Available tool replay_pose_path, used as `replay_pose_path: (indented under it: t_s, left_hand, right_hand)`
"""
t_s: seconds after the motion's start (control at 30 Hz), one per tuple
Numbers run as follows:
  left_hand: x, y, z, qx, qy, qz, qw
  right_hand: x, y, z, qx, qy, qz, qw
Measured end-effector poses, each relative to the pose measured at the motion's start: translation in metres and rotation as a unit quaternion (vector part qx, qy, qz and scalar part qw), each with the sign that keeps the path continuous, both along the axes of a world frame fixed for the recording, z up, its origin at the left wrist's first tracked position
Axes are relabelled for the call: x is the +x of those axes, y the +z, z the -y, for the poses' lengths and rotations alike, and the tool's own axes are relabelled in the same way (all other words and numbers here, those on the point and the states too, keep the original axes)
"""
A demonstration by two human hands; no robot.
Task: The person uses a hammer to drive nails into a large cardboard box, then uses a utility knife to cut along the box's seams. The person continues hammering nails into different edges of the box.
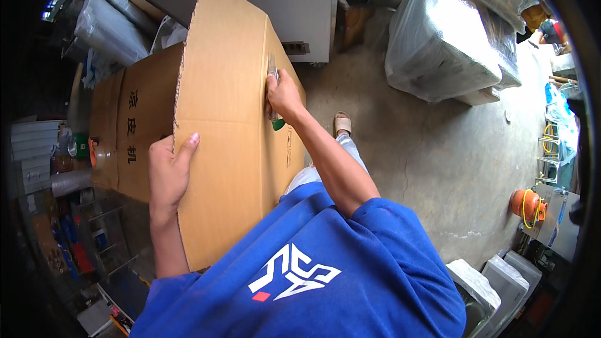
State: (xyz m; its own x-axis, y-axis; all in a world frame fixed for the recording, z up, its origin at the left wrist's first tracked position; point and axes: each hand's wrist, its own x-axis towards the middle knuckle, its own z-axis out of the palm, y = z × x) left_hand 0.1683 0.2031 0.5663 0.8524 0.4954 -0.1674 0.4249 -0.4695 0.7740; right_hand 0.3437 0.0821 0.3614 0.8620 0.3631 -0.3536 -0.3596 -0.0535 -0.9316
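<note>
A large brown cardboard sheet [219,87] with a fold line and a ragged left edge stands tilted in front of my body. My left hand [170,175] grips its left edge, thumb on the near face and the other fingers hidden behind. At the fold on the right side, my right hand [285,97] is closed round a narrow greyish thing with a green end [277,124]. Its top rises above my fingers along the cardboard; most of it is covered, so its kind is unclear.
Behind the sheet stands a brown carton [147,112] with dark printing. A plastic-wrapped bulky item [444,44] is at the upper right, an orange gas cylinder [524,203] at the right. A grey cabinet [300,0] stands ahead on the concrete floor [419,150].
</note>
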Motion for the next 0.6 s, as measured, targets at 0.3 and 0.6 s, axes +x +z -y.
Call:
replay_pose_path:
  t_s: [0.3, 0.6]
  left_hand:
    - [0.000, 0.002, 0.003, 0.016, -0.016, 0.006, 1.000]
    - [0.004, 0.002, 0.003, 0.016, -0.027, -0.005, 0.999]
  right_hand:
    - [-0.029, -0.002, 0.005, 0.003, -0.001, 0.009, 1.000]
    - [-0.057, 0.001, 0.013, 0.005, -0.003, 0.012, 1.000]
